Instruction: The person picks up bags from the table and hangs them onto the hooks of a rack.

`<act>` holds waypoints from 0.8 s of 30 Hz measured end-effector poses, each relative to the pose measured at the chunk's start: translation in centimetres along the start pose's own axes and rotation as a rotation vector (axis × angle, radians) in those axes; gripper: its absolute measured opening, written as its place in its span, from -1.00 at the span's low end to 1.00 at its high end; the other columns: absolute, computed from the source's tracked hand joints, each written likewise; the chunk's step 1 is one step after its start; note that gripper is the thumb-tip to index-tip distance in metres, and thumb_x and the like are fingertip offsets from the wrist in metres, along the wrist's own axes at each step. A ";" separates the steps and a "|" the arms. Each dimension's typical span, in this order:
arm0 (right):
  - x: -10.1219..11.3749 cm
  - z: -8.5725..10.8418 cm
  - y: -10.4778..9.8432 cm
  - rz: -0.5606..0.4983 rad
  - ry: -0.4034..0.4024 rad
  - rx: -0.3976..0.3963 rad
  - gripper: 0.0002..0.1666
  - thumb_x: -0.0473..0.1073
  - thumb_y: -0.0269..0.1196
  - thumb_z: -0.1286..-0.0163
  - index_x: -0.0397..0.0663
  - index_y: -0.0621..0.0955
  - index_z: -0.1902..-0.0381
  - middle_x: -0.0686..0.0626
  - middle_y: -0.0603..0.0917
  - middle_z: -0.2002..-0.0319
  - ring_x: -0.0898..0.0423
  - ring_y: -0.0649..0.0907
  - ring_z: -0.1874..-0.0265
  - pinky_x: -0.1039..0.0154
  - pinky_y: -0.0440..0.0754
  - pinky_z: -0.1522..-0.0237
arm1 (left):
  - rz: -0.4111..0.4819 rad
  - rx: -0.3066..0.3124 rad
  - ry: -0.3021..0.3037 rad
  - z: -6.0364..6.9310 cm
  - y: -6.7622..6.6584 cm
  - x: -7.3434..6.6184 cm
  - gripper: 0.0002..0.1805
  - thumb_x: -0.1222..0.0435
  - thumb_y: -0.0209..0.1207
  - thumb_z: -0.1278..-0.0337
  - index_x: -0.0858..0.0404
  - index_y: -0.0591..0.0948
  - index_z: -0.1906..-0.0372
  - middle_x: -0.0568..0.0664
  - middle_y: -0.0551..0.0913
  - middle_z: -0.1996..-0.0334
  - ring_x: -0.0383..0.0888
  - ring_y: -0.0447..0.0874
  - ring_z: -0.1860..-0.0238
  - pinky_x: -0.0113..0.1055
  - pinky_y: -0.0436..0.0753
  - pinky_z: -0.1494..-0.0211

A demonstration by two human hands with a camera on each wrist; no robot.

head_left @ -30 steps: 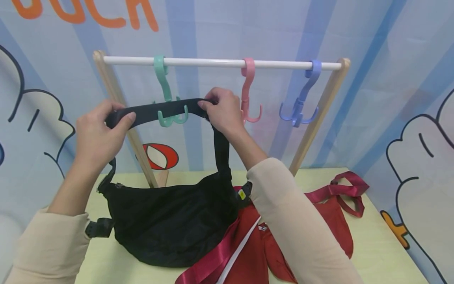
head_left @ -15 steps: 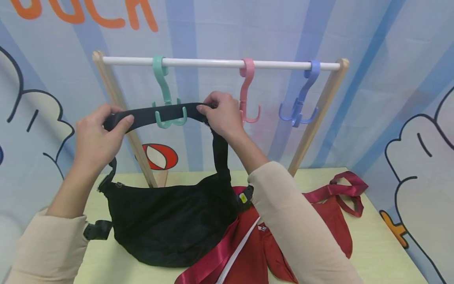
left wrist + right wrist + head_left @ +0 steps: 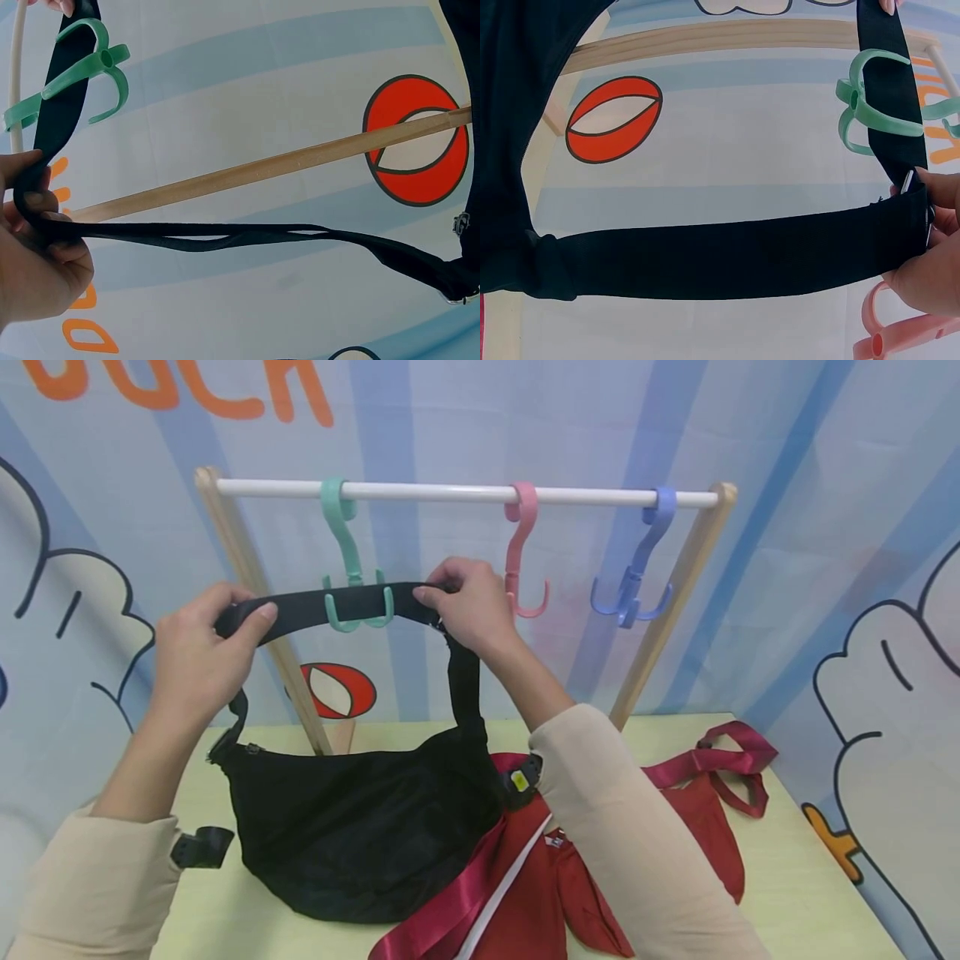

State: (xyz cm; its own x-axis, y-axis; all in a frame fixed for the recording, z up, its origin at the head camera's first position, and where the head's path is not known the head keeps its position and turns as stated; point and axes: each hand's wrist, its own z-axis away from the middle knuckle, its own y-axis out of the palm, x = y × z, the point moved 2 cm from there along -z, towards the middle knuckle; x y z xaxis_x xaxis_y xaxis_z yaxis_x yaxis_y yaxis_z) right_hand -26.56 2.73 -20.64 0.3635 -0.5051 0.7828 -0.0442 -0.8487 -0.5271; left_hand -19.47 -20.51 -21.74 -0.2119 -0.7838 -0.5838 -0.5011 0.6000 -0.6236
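Black and round-bottomed, the bag has a flat strap both hands grip.

Three hooks, one black bag, one rail

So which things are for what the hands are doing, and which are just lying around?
For the job, it seems:
black bag
its strap, held by the left hand and right hand
green hook, with the strap between its prongs

Just there:
pink hook, hanging
blue hook, hanging
red bag, on the table
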 end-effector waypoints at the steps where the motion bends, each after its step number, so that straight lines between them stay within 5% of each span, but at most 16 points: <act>1: 0.0 0.0 0.0 0.001 -0.004 0.003 -0.86 -0.13 0.26 -0.23 -0.11 0.61 0.37 0.02 0.61 0.43 0.14 0.55 0.46 0.31 0.49 0.37 | -0.001 0.001 -0.003 0.0 0.0 0.1 -0.64 0.15 -0.01 -0.26 0.38 0.52 0.11 0.29 0.55 0.32 0.05 0.37 0.35 -0.18 0.26 0.37; 24: -0.8 0.3 0.2 -0.019 -0.009 0.079 -0.80 -0.11 0.24 -0.25 -0.12 0.60 0.26 0.00 0.61 0.37 0.13 0.55 0.40 0.31 0.50 0.32 | -0.005 0.073 -0.049 0.1 0.2 0.7 -0.57 0.09 -0.06 -0.29 0.38 0.49 0.04 0.33 0.53 0.18 0.17 0.41 0.21 -0.09 0.34 0.29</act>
State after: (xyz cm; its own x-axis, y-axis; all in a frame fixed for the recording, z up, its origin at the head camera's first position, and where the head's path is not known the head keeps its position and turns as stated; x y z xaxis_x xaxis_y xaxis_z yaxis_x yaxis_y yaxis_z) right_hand -26.54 3.03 -21.50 0.3719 -0.4872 0.7901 0.0360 -0.8430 -0.5368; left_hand -19.64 -20.92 -22.26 -0.1669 -0.7792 -0.6041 -0.4393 0.6073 -0.6619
